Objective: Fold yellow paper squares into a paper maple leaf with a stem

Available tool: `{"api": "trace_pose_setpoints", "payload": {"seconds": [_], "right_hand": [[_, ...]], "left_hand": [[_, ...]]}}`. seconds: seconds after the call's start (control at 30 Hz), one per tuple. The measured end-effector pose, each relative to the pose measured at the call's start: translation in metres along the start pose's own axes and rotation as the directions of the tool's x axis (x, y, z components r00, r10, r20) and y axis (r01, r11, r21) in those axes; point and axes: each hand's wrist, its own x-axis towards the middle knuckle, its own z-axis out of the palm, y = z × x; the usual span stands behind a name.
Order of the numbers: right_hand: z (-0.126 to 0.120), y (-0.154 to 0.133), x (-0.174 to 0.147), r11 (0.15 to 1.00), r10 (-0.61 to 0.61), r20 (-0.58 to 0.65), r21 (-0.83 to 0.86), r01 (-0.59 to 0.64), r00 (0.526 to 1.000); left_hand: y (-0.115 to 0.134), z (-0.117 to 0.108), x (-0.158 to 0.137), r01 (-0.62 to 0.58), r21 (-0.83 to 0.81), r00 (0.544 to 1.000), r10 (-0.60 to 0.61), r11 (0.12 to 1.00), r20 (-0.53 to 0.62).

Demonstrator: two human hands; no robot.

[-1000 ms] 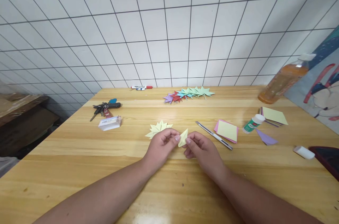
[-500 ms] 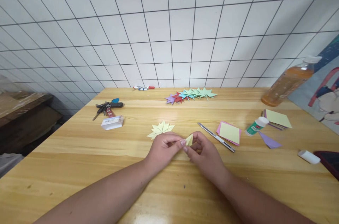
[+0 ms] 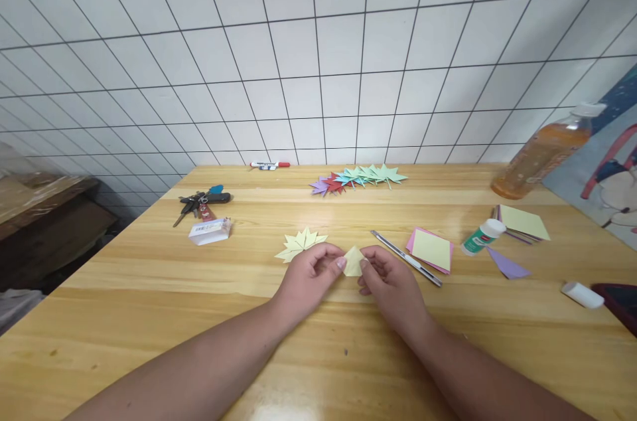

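A small piece of pale yellow folded paper [image 3: 353, 262] is held between both hands, just above the table. My left hand [image 3: 313, 272] pinches its left edge with thumb and finger. My right hand [image 3: 391, 277] grips the right edge, thumb on top and the other fingers curled. Just beyond my left hand lies a pale yellow folded paper leaf [image 3: 300, 244], partly covered by that hand. To the right of my right hand a utility knife [image 3: 407, 257] rests beside a stack of yellow and pink paper squares [image 3: 432, 250].
Folded leaves in several colours [image 3: 358, 176] lie near the wall, with a marker [image 3: 269, 165] to their left. Keys [image 3: 202, 200] and a small white packet [image 3: 210, 231] are at left. At right are a glue stick [image 3: 482, 237], its cap [image 3: 582, 295], purple paper [image 3: 507, 264] and a leaning bottle [image 3: 545, 152].
The yellow paper has gone from a narrow pointed fold to a flatter, wider diamond-like shape. My right thumb has moved up onto its right edge.
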Motion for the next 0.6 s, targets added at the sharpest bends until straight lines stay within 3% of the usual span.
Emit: {"api": "trace_pose_setpoints", "payload": {"seconds": [0.27,0.47,0.6], "right_hand": [[-0.0032,0.0028,0.0024,0.975,-0.132,-0.072,-0.188,0.116,0.989],[-0.0041,-0.0015,0.0004,0.974,-0.169,-0.030,-0.159,0.162,0.985],[-0.0063,0.0003,-0.0008,0.945,-0.264,0.017,-0.197,0.262,0.964]], "left_hand": [[0.0006,0.0026,-0.0041,0.013,-0.104,0.993,0.000,0.994,0.122],[-0.0014,0.0050,0.0009,0.152,-0.210,0.987,-0.137,0.966,0.082],[0.0014,0.0011,0.0057,0.202,-0.306,0.978,-0.206,0.930,0.019]]}}
